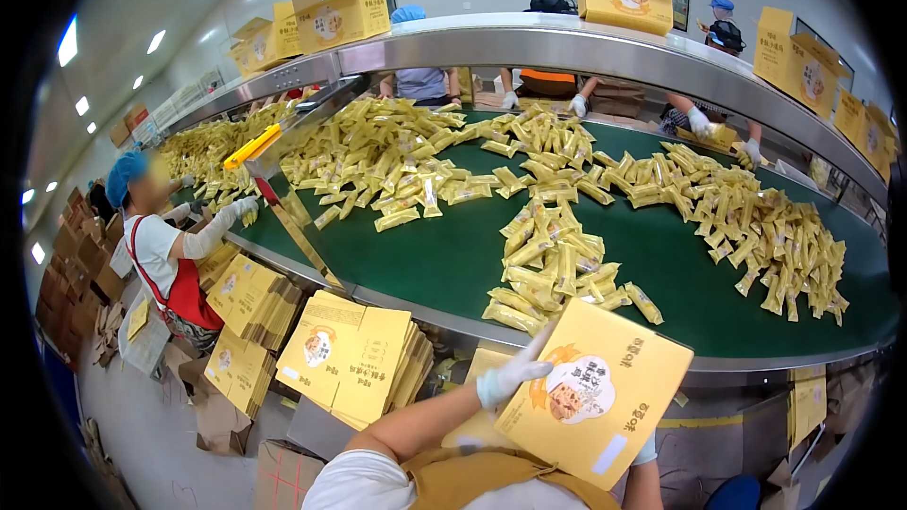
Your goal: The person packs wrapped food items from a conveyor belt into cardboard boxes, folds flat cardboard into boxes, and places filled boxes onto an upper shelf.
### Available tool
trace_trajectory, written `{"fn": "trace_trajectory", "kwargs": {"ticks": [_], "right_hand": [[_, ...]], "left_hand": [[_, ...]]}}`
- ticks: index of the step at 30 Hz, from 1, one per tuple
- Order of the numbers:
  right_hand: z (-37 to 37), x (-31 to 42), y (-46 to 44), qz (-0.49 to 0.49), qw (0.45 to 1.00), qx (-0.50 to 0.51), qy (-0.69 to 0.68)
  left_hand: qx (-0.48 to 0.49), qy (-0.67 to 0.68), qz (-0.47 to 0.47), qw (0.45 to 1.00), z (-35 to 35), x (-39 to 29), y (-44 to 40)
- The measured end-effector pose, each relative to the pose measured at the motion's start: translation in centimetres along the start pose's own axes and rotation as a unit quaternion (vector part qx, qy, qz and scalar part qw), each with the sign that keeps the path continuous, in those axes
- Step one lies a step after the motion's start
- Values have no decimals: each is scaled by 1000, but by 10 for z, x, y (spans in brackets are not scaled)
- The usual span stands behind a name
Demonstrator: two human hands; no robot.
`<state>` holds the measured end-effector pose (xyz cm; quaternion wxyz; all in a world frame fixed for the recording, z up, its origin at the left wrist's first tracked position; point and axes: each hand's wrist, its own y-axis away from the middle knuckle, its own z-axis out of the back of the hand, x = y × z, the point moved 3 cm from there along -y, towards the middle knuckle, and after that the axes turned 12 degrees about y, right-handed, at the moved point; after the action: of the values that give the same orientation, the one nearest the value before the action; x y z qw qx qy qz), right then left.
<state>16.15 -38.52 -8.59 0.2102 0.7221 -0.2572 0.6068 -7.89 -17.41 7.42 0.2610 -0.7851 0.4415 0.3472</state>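
Note:
A yellow printed carton (597, 392) is held up tilted in front of my body, at the near edge of the belt. My left hand (510, 380), in a white glove, grips its left edge with the thumb over the printed face. Behind the carton's lower right edge, my right hand (647, 451) shows only as a bit of gloved wrist; its fingers are hidden. Just beyond the carton, a pile of yellow wrapped snack packets (548, 264) lies on the green conveyor belt (425, 260).
Stacks of flattened cartons (345, 349) stand at my left. A co-worker in a red apron (179, 264) reaches to the belt there. Other people's gloved hands (699, 121) work across the belt. A raised metal shelf (529, 42) carries open cartons. A metal divider (300, 238) crosses the belt.

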Motion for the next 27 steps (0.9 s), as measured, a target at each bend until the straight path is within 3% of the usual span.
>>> {"fn": "trace_trajectory", "kwargs": {"ticks": [2,5,8,9,11,13,15,16,18,20,21,24,25,27], "right_hand": [[-43,103,6,-70,979,26,192],[-49,135,12,35,911,41,409],[-81,171,21,1,854,53,517],[-101,184,22,-39,835,62,545],[-134,184,21,-64,769,100,628],[-158,160,19,-48,715,144,683],[-168,143,13,-42,695,166,698],[-170,145,12,-57,689,176,701],[-167,135,15,-13,683,164,712],[-163,137,17,-20,700,159,696],[-161,137,16,-22,708,155,688],[-138,133,12,-42,765,139,628],[-132,141,11,-103,778,157,600],[-111,123,10,-24,871,127,474]], "left_hand": [[-40,227,147,962,-4,31,23],[-85,279,181,939,29,89,48],[-186,153,151,959,45,117,62],[-217,17,196,956,66,132,64],[-261,-254,272,891,115,157,64],[-184,-501,278,799,120,140,64],[-148,-634,235,722,108,111,58],[-159,-655,195,712,96,97,57],[-86,-710,-64,696,86,81,63],[-188,-476,122,850,24,17,49],[-203,-424,190,862,13,7,47],[-160,-495,102,848,48,26,56],[-141,-469,160,857,43,10,56],[-139,-428,193,872,47,1,62]]}}
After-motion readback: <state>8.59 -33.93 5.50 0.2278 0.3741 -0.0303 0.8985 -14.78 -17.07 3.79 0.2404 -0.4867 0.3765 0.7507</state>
